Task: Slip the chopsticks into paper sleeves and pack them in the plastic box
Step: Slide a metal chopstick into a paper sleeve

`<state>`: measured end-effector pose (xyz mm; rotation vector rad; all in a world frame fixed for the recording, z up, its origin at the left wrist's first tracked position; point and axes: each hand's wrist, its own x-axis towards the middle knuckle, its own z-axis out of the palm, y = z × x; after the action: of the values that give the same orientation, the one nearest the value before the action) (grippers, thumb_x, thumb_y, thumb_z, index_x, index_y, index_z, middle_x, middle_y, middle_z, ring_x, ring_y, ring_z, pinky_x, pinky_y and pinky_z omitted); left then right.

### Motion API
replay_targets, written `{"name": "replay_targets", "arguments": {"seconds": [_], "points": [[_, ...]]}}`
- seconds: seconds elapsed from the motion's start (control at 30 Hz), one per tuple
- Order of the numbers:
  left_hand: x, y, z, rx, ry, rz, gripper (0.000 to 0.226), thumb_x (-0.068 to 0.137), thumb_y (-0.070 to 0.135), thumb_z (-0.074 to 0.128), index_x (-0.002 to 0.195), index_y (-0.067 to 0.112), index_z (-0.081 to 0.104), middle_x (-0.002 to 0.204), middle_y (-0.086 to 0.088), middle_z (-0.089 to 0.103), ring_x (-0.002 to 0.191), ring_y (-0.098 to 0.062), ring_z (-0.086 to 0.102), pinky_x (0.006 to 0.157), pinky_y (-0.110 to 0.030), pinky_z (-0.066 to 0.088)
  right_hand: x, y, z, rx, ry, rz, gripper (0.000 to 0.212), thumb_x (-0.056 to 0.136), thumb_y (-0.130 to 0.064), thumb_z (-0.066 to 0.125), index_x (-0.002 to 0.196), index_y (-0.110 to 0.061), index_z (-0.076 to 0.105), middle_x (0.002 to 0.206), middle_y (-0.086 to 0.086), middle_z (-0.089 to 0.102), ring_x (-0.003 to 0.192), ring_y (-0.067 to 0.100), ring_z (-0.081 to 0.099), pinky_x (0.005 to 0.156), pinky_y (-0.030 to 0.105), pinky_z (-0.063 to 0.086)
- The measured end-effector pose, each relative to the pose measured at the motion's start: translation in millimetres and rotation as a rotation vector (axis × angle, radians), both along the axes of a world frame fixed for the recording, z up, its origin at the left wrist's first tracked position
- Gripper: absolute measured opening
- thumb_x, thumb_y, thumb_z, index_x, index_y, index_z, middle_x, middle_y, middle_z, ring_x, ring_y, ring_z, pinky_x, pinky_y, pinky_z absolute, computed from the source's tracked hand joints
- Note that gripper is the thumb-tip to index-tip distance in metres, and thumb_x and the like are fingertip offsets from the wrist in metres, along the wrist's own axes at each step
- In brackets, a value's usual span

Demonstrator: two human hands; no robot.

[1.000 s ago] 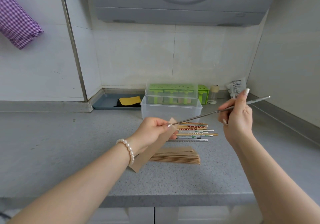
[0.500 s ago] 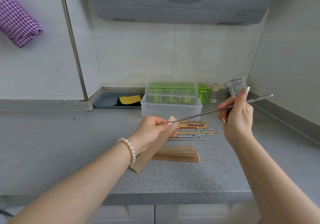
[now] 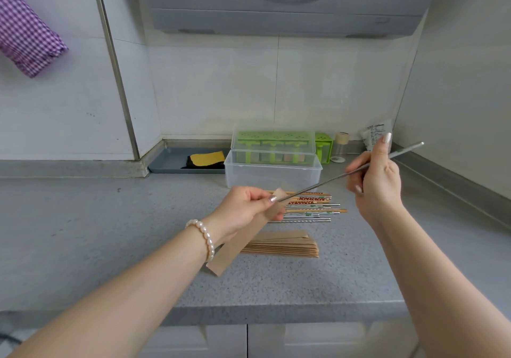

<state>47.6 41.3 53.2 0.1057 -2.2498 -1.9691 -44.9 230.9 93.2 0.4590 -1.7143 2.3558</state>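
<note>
My left hand (image 3: 243, 208) holds a brown paper sleeve (image 3: 240, 242) by its upper end, slanting down to the left above the counter. My right hand (image 3: 377, 176) pinches a metal chopstick (image 3: 318, 186) whose tip meets the sleeve's open mouth by my left thumb. Several loose chopsticks (image 3: 312, 206), wooden and metal, lie side by side on the counter behind my left hand. A stack of paper sleeves (image 3: 284, 245) lies in front of them. The clear plastic box (image 3: 272, 176) stands open behind the chopsticks.
A clear lid with a green rack (image 3: 272, 146) sits behind the box. A grey tray with a yellow sponge (image 3: 207, 158) is at the back left, a small jar (image 3: 340, 147) and a packet (image 3: 376, 133) at the back right. A grey counter (image 3: 110, 233) and a wall ledge on the right bound the space.
Both hands have held nearly still. The chopstick tip stays at the sleeve's mouth, with my right hand raised very slightly.
</note>
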Motion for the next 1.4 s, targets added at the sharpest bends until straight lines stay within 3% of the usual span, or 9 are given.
{"name": "replay_targets", "arguments": {"seconds": [0.2, 0.37, 0.5, 0.63, 0.77, 0.97, 1.17, 1.23, 1.4], "points": [[0.5, 4.5, 2.7, -0.127, -0.022, -0.037, 0.018, 0.092, 0.013, 0.054, 0.097, 0.006, 0.070, 0.092, -0.012, 0.074, 0.088, -0.022, 0.071, 0.092, -0.036, 0.051, -19.1, -3.3, -7.9, 0.141, -0.148, 0.238, 0.058, 0.096, -0.048, 0.036, 0.060, -0.006, 0.055, 0.030, 0.001, 0.028, 0.028, 0.014, 0.021, 0.038, 0.022, 0.018], [-1.7, 10.8, 2.8, -0.064, -0.030, -0.038, 0.018, 0.093, 0.008, 0.051, 0.097, 0.001, 0.067, 0.091, -0.014, 0.073, 0.080, -0.026, 0.071, 0.084, -0.032, 0.055, -15.0, -25.0, -17.1, 0.365, -0.274, 0.439, 0.019, 0.097, -0.020, 0.038, 0.083, -0.007, 0.042, 0.040, 0.001, 0.031, 0.033, 0.014, 0.021, 0.038, 0.024, 0.014], [1.4, 9.1, 0.2, -0.066, -0.012, 0.005, 0.019, 0.094, 0.008, 0.051, 0.101, -0.002, 0.065, 0.088, -0.011, 0.072, 0.074, -0.020, 0.071, 0.075, -0.025, 0.057, -4.6, -40.1, -25.4, 0.434, -0.300, 0.559, 0.018, 0.096, -0.026, 0.045, 0.091, -0.009, 0.040, 0.046, 0.003, 0.037, 0.041, 0.014, 0.025, 0.040, 0.023, 0.017], [5.3, -1.0, -0.2, -0.060, -0.024, 0.029, 0.021, 0.094, 0.008, 0.051, 0.103, -0.003, 0.065, 0.087, -0.012, 0.073, 0.073, -0.021, 0.072, 0.075, -0.025, 0.057, -6.6, -37.4, -22.6, 0.210, -0.243, 0.445, 0.036, 0.091, -0.044, 0.049, 0.103, -0.010, 0.050, 0.053, 0.000, 0.044, 0.046, 0.014, 0.037, 0.045, 0.025, 0.027], [8.1, -8.4, 0.9, -0.089, -0.048, 0.023, 0.019, 0.093, 0.011, 0.052, 0.099, 0.003, 0.068, 0.090, -0.011, 0.074, 0.082, -0.026, 0.072, 0.083, -0.033, 0.056, -19.9, -25.7, -17.4, 0.039, -0.120, 0.294, 0.021, 0.093, -0.029, 0.052, 0.095, -0.010, 0.059, 0.058, 0.002, 0.048, 0.051, 0.014, 0.041, 0.051, 0.028, 0.034], [2.1, -10.5, 3.6, 0.034, -0.086, 0.040, 0.018, 0.092, 0.008, 0.054, 0.098, -0.001, 0.067, 0.090, -0.016, 0.073, 0.081, -0.027, 0.072, 0.079, -0.033, 0.058, -16.0, -28.3, -18.1, 0.473, 0.092, 0.201, 0.014, 0.087, -0.023, 0.062, 0.079, -0.014, 0.070, 0.068, 0.004, 0.066, 0.051, 0.008, 0.053, 0.054, 0.023, 0.044], [-4.7, -18.6, 13.9, 0.013, -0.125, 0.063, 0.016, 0.092, 0.009, 0.054, 0.092, 0.000, 0.067, 0.085, -0.013, 0.074, 0.071, -0.021, 0.072, 0.059, -0.022, 0.055, -26.4, -27.6, -20.4, 0.688, 0.069, 0.395, 0.053, 0.095, -0.049, 0.028, 0.109, -0.017, 0.067, 0.092, 0.003, 0.072, 0.072, 0.014, 0.064, 0.069, 0.026, 0.051], [-7.5, -23.1, 15.1, 0.036, -0.148, 0.066, 0.014, 0.091, 0.009, 0.055, 0.092, 0.000, 0.067, 0.086, -0.015, 0.073, 0.072, -0.024, 0.072, 0.062, -0.025, 0.058, -43.3, -24.5, -30.1, 0.703, -0.015, 0.315, 0.042, 0.095, -0.042, 0.040, 0.115, -0.014, 0.064, 0.096, 0.004, 0.070, 0.076, 0.016, 0.063, 0.073, 0.030, 0.051], [-9.7, -35.1, 10.5, 0.038, -0.266, 0.055, 0.017, 0.091, 0.004, 0.054, 0.101, -0.006, 0.063, 0.089, -0.022, 0.071, 0.065, -0.023, 0.071, 0.056, -0.025, 0.057, -73.4, -29.8, -78.3, 1.101, 0.028, 0.048, 0.017, 0.085, -0.016, 0.066, 0.099, -0.008, 0.072, 0.098, 0.009, 0.071, 0.087, 0.019, 0.062, 0.079, 0.027, 0.045]]}}
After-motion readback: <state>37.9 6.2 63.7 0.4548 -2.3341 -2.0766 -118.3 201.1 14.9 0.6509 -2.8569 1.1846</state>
